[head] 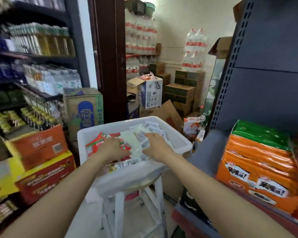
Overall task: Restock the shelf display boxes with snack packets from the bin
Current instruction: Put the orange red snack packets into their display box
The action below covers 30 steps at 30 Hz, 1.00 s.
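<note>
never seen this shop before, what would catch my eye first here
Dead centre, a white plastic bin full of snack packets sits on a white stool, with the left hand and right hand both down among them. At right, bright orange snack packs crowd a shelf edge.

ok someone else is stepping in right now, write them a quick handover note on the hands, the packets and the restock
Left hand: down in the white bin, lying on the red packets; grip unclear.
Right hand: also in the bin, fingers spread over the white packets; no clear hold.
Bin sits on a white stool in the aisle, well stocked with mixed packets.
Orange snack bags fill the shelf at right.
Done: nothing visibly moved out yet.
Left: gather packets from the bin and load the shelf display boxes, which this view does not clearly show.
</note>
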{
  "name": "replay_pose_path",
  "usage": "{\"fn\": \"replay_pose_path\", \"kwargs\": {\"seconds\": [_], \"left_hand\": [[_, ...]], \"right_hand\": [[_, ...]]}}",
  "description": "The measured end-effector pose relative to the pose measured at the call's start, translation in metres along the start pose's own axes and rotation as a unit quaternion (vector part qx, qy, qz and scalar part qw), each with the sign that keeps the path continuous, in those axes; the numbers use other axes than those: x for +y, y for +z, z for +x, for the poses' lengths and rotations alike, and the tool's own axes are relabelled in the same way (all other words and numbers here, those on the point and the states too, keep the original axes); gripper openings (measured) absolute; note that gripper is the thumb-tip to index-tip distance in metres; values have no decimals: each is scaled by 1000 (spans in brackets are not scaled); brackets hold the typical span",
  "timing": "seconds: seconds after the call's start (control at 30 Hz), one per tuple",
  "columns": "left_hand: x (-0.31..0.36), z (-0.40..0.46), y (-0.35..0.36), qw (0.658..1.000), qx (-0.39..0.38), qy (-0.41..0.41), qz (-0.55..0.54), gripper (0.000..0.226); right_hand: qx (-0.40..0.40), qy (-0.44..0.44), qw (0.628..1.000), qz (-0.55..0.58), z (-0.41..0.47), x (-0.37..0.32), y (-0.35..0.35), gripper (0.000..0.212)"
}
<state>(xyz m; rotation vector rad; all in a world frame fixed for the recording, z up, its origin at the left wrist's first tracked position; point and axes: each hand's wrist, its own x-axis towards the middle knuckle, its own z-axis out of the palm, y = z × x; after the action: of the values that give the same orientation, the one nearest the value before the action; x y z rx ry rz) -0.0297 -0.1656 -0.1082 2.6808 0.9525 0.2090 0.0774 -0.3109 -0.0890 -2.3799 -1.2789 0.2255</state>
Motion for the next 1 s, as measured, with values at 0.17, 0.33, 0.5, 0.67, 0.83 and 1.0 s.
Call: {"fn": "replay_pose_path", "kwargs": {"seconds": [0.17, 0.33, 0.5, 0.67, 0.83, 1.0], "left_hand": [[-15, 8, 6, 997, -17, 25, 69, 60], [-14, 11, -2, 989, 111, 5, -99, 24], [7, 7, -11, 924, 144, 71, -347, 12], [1, 17, 4, 968, 141, -10, -207, 25], [-13, 19, 5, 985, -42, 35, 166, 46], [-6, 19, -8, 948, 67, 70, 303, 22]], "right_hand": [[-98, 1, 994, -38, 21, -12, 16, 69], [-107, -5, 994, -22, 20, -16, 20, 59], [-54, -33, 992, 110, 22, -15, 20, 12], [32, 22, 993, 109, 23, -6, 20, 18], [79, 60, 987, 127, 22, 2, 16, 17], [108, 53, 972, 200, 18, 5, 13, 15]]}}
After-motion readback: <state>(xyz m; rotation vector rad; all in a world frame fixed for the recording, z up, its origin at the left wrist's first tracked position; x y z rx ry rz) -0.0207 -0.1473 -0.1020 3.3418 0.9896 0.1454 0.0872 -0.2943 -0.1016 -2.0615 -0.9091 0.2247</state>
